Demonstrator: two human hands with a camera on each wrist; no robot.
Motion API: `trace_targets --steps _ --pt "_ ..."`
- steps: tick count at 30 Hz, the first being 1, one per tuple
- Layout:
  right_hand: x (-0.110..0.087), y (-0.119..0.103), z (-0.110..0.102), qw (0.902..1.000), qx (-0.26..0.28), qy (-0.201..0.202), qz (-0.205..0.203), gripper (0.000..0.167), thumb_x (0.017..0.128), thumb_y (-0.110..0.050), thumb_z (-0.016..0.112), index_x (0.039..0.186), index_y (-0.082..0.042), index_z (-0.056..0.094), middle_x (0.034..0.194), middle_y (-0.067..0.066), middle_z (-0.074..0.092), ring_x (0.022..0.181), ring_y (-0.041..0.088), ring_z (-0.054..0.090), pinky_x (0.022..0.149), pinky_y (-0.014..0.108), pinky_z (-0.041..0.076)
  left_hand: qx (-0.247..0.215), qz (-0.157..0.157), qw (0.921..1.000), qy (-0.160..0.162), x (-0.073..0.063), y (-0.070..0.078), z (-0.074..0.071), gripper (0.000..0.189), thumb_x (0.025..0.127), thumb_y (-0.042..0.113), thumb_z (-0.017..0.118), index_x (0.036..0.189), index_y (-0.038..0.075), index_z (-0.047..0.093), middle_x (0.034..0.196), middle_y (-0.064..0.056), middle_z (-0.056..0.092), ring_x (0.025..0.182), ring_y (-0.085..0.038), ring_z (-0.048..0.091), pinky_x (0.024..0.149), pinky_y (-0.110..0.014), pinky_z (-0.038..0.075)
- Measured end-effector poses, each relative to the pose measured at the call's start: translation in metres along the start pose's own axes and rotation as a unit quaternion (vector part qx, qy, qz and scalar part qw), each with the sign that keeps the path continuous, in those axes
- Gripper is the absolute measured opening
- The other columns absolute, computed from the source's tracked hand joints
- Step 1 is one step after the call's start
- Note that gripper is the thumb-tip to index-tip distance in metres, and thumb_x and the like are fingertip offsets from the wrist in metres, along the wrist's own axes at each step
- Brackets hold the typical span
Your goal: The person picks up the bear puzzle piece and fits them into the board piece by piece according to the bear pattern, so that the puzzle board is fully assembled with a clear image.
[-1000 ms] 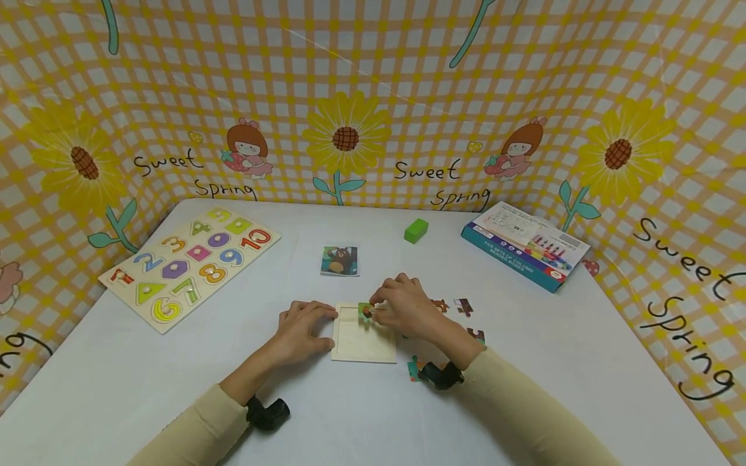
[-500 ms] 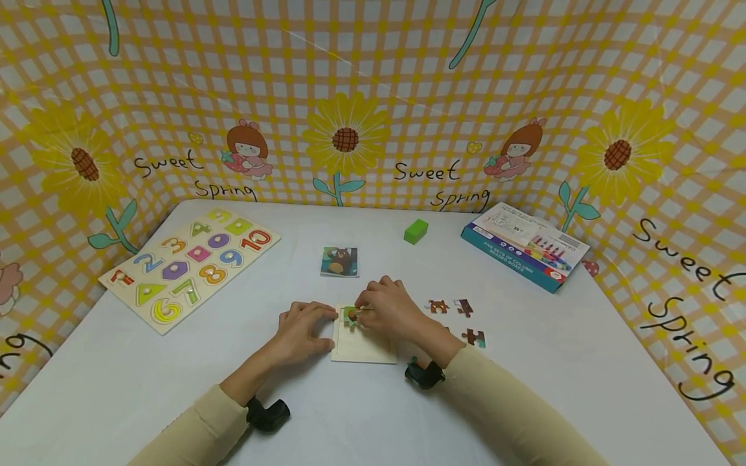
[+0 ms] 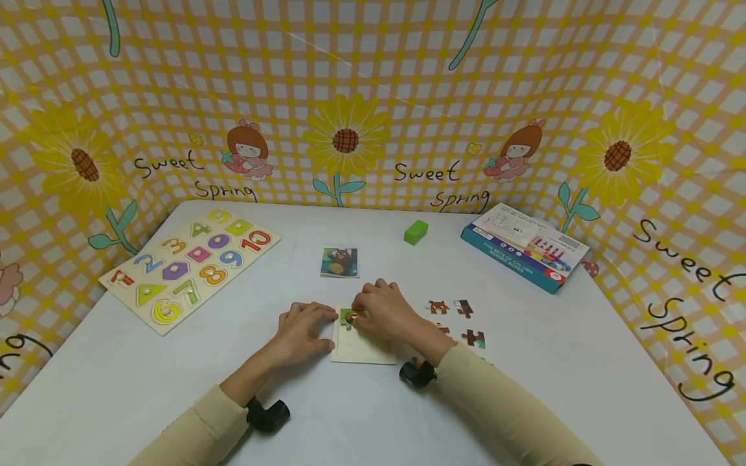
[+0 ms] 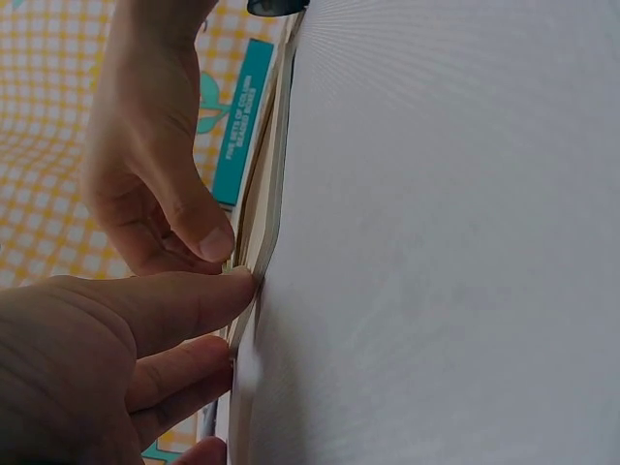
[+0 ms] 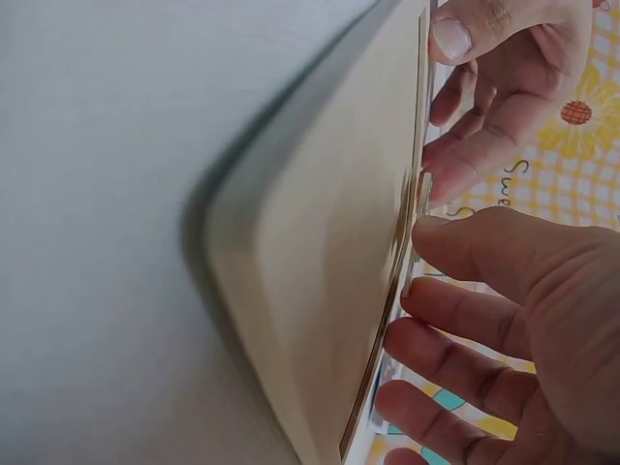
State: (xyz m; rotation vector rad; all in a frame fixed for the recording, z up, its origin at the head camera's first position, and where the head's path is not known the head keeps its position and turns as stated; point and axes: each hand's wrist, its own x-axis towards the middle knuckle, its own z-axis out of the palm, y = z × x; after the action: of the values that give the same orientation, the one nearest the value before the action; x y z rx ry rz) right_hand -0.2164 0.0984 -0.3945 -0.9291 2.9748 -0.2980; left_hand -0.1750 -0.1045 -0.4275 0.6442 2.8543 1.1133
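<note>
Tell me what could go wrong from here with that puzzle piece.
The puzzle piece in the right hand could catch on the tray's raised border, since it's pinched right at that corner.
The tray might slide, as the left hand touches only its left side.
The right wrist could nudge the loose pieces lying close by.

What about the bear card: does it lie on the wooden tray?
No, the bear card lies apart on the white table, beyond the wooden tray.
</note>
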Motion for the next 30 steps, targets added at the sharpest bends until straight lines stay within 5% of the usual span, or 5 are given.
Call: trace_targets --steps 30 --pt "0.0011 0.0006 0.0052 0.9992 -0.029 0.013 -0.024 0.022 0.083 -0.03 0.075 0.098 -0.014 0.072 0.095 -0.002 0.06 0.088 0.02 0.049 0.081 0.042 0.037 0.004 -0.009 0.9999 -0.001 0.0004 0.001 0.0012 0.042 0.077 0.011 0.079 0.117 0.007 0.066 0.125 -0.005 0.057 0.113 -0.029 0.04 0.096 -0.056 0.021"
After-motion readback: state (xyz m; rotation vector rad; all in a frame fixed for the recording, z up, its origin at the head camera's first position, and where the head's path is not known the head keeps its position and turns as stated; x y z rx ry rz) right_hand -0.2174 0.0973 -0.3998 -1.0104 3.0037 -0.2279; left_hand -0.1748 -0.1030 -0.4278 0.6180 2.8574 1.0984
